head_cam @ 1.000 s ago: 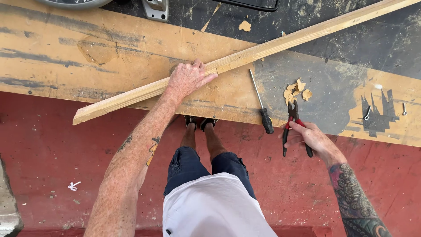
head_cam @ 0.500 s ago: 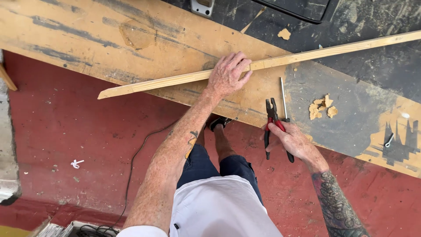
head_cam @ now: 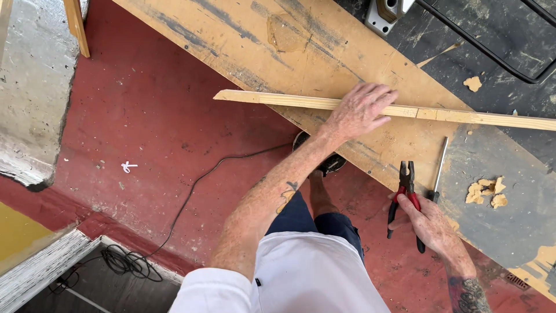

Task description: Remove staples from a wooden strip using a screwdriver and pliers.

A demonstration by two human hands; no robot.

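Note:
My left hand lies flat on a long pale wooden strip, pressing it onto a worn plywood board. The strip runs from the middle left out past the right edge. My right hand grips the red and black handles of a pair of pliers, whose jaws point away from me over the board's near edge. A screwdriver with a black handle rests on the board just right of the pliers, touching my fingers.
Pale wood chips lie on the board's dark patch at right. A black cable trails over the red floor to a coil. A concrete block stands at left. My shoe is under the board's edge.
The view has swung left and the strip now sits nearly level. My left hand stays on the strip. My right hand has kept the pliers, a little nearer to me.

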